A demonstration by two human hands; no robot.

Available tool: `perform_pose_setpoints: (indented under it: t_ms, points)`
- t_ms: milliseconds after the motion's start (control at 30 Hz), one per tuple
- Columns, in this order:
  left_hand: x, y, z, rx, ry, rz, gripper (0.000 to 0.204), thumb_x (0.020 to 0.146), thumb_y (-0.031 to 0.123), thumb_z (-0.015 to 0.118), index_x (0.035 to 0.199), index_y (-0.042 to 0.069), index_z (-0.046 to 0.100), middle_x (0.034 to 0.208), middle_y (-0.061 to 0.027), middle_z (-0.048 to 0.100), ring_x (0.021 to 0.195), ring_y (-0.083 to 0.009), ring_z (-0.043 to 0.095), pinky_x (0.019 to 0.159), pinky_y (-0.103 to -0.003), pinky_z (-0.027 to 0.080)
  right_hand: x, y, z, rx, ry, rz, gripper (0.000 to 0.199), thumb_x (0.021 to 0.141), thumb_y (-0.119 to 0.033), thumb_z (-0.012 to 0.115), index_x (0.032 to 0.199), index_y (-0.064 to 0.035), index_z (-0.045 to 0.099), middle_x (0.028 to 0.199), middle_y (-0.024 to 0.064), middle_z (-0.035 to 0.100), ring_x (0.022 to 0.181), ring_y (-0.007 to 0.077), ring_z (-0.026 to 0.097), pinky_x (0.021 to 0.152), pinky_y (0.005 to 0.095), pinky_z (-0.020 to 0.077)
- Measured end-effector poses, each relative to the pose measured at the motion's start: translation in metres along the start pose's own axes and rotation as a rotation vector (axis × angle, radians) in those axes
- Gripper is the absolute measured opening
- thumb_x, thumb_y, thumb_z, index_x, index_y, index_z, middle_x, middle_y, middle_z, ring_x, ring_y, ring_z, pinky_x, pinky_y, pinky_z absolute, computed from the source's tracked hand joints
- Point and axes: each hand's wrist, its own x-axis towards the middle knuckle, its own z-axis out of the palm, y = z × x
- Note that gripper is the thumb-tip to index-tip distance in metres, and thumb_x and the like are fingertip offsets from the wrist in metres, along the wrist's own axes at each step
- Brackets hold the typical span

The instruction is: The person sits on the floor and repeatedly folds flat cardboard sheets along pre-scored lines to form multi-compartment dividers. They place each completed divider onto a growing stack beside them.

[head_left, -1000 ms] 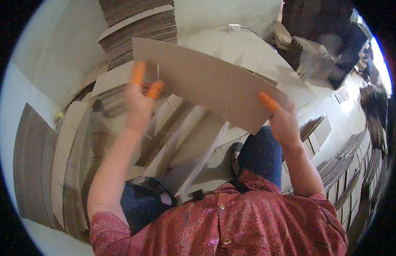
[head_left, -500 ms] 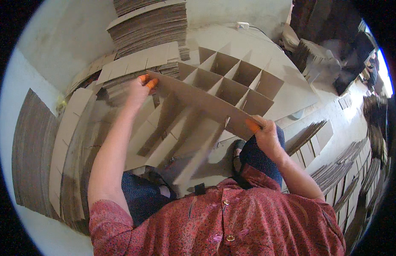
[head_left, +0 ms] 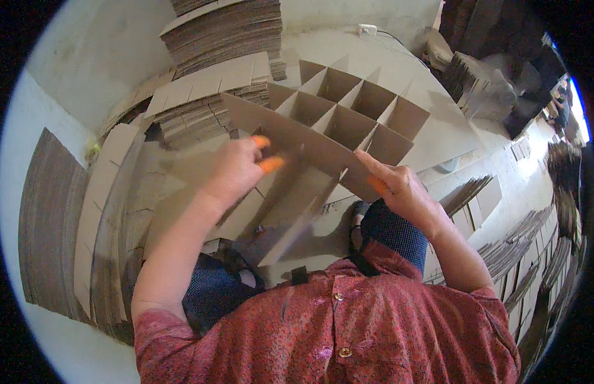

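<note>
A long brown cardboard strip (head_left: 297, 137) stands on edge across the near side of a cardboard divider grid (head_left: 349, 128) with square cells. My right hand (head_left: 404, 191) pinches the strip's right end, the index finger stretched along its upper edge. In front of the strip's left half, my left hand (head_left: 234, 168) has its thumb and index finger apart and grips nothing. Orange covers wrap fingertips of both hands. Below the strip, several slotted cross pieces (head_left: 303, 227) slant toward me, partly in shadow; whether they are fitted into it I cannot make out.
Stacked slotted cardboard sheets (head_left: 207, 83) stand behind my left hand, with a taller stack (head_left: 223, 38) beyond. More sheets (head_left: 54, 224) lean along the left wall. Rows of cardboard pieces (head_left: 514, 249) line the floor at right. A white socket box (head_left: 367, 29) with a cable lies at the back.
My left hand has let go of the strip's far left end and moved right and nearer to me. My right hand stays at the right end, its index finger now extended along the edge.
</note>
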Motion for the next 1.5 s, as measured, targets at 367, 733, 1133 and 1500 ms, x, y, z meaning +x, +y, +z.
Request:
perform_pose_setpoints:
  t_ms: [367,733,1133,1500]
  points:
    - [0.005,-0.034,0.030,-0.095,0.007,0.138,0.017,0.078,0.018,0.064,0.086,0.003,0.066,0.082,-0.0159,0.065,0.073,-0.0266,0.061,0.064,-0.035,0.047,0.001,-0.005,-0.002,-0.042,-0.091,-0.035,0.058,0.076,0.004,0.052,0.130,-0.0105,0.041,0.087,0.0209,0.061,0.071,0.0394,0.058,0.063,0.0414,0.0481]
    - [0.020,-0.066,0.001,0.243,0.048,-0.098,0.024,0.078,0.024,0.065,0.086,0.002,0.064,0.074,-0.0180,0.061,0.067,-0.0288,0.060,0.063,-0.038,0.046,0.007,-0.010,-0.001,-0.050,-0.126,-0.002,0.061,0.071,0.007,0.049,0.129,-0.0096,0.043,0.085,0.0199,0.060,0.070,0.0371,0.058,0.063,0.0411,0.0474]
    - [0.076,-0.139,-0.007,0.249,0.430,-0.031,0.043,0.078,0.027,0.067,0.110,0.000,0.055,0.106,-0.0136,0.059,0.096,-0.0291,0.056,0.079,-0.038,0.047,0.019,0.019,0.051,-0.122,-0.181,0.116,0.059,0.072,0.008,0.049,0.128,-0.0085,0.045,0.095,0.0220,0.060,0.080,0.0395,0.059,0.069,0.0414,0.0489]
    - [0.162,-0.206,-0.001,0.367,0.414,-0.087,0.020,0.076,0.017,0.065,0.093,0.006,0.065,0.078,-0.0138,0.064,0.077,-0.0301,0.061,0.068,-0.042,0.047,0.034,0.057,0.084,-0.215,0.064,0.025,0.053,0.075,-0.003,0.056,0.127,-0.0119,0.046,0.080,0.0171,0.060,0.067,0.0370,0.059,0.060,0.0430,0.0481]
